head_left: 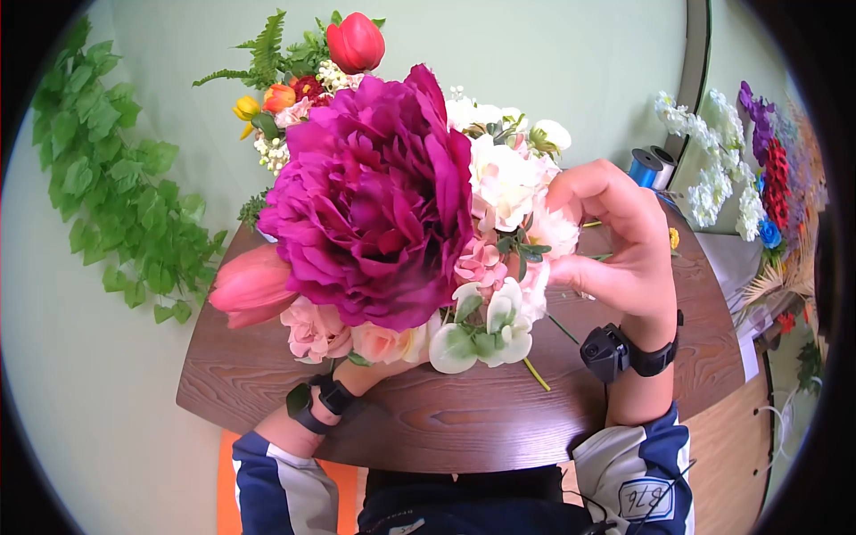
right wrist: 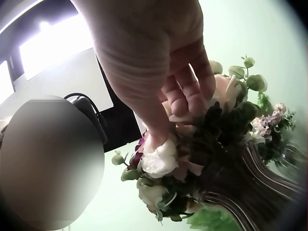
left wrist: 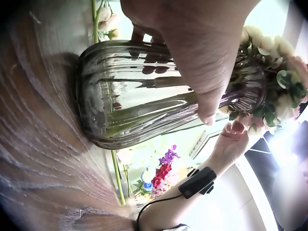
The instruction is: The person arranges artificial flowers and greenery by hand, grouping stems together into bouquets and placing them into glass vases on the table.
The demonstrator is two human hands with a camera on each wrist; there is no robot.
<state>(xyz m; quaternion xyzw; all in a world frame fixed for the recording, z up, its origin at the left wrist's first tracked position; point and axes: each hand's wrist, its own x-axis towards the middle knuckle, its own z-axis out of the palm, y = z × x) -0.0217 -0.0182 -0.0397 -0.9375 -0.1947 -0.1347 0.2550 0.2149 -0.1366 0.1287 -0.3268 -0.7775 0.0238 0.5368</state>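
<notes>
A ribbed glass vase stands on the wooden table, with green stems visible through its wall. My left hand grips it around the body below the neck; in the head view the blossoms cover most of that hand. Out of the vase rises a bouquet with a big purple peony, a pink tulip, pale roses and white blooms. At the bouquet's right side, my right hand holds a pale pink flower between thumb and bent fingers.
Behind the bouquet is another arrangement with a red tulip. Ribbon spools stand at the table's back right. Loose green stems lie on the wooden table. Leafy vines hang at left; more flowers are at right.
</notes>
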